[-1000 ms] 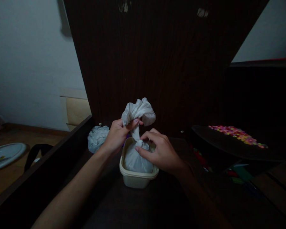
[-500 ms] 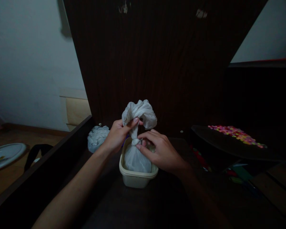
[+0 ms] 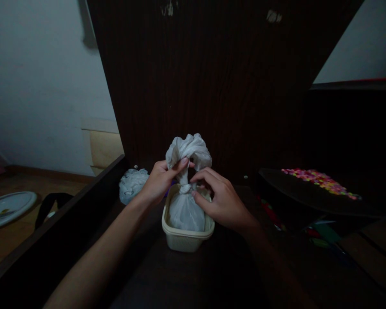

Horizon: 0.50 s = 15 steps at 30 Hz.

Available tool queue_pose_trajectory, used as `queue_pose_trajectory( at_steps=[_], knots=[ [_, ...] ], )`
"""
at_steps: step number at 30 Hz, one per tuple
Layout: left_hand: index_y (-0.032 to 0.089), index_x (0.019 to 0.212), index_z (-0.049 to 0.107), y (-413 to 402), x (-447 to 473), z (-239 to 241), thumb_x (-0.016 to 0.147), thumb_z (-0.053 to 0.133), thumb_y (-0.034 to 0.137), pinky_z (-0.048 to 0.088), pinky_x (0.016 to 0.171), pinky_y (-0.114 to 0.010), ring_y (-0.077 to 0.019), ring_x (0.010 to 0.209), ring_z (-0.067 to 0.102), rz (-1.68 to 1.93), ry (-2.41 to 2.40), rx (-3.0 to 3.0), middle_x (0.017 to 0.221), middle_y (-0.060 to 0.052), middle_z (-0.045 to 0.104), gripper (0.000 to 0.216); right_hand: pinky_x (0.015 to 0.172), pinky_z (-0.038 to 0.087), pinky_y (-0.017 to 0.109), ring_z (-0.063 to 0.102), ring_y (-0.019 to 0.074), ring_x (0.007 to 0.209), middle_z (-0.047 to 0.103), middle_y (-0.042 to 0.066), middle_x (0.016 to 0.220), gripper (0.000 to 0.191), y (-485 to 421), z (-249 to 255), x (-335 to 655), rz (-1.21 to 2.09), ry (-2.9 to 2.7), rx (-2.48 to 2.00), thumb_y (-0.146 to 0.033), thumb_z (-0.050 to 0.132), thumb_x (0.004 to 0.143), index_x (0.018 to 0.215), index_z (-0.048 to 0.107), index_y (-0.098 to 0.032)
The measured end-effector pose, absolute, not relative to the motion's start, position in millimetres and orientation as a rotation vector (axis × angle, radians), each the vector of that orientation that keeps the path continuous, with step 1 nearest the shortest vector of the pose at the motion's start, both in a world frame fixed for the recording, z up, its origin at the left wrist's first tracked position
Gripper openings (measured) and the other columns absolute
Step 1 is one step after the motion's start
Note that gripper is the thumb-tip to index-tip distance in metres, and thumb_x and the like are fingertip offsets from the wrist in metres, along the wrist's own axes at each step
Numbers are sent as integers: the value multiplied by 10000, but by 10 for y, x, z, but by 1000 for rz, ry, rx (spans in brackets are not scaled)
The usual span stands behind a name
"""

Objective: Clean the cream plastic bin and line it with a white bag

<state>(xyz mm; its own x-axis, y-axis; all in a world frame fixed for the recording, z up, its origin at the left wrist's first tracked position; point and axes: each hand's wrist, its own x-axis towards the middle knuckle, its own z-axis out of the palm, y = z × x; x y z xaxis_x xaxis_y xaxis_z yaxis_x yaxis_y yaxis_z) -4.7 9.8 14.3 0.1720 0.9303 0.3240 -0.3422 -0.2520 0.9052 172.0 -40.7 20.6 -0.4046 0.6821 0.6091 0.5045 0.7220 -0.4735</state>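
Observation:
A knotted white plastic bag (image 3: 187, 212) rests in a cream plastic tub (image 3: 185, 241), its gathered neck standing up and its loose top flopping over to the right. My left hand (image 3: 157, 182) is closed on that neck above the knot, thumb in front. Just right of the knot (image 3: 184, 189), my right hand (image 3: 220, 197) has its thumb and index finger curled around a small bit of the bag's plastic. Its other fingers are partly hidden behind. What the bag contains cannot be made out.
Behind my left wrist lies a crumpled plastic bag (image 3: 132, 184). A dark raised edge (image 3: 67, 227) runs along the left, with a white lid-like disc (image 3: 9, 210) on the floor beyond. Pink and yellow small pieces (image 3: 320, 182) lie on a dark surface at right. A dark panel (image 3: 212, 86) stands behind.
My right fingertips have moved slightly right, off the knot's front, so more of the knot shows. My left hand keeps its hold on the neck. The view has shifted a little.

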Motion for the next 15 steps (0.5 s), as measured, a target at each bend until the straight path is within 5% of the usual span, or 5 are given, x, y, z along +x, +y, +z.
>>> queue_pose_trajectory(
  at_steps=[15],
  knots=[
    [136, 802, 777, 93, -18, 88, 679, 880, 460, 496, 661, -224, -152, 739, 640, 1412, 627, 1268, 806, -30, 738, 361, 735, 446, 267, 550, 146, 799, 555, 0, 890, 258, -415, 170, 1689, 399, -2221, -800, -27, 599, 793, 974, 554, -205]
  ],
)
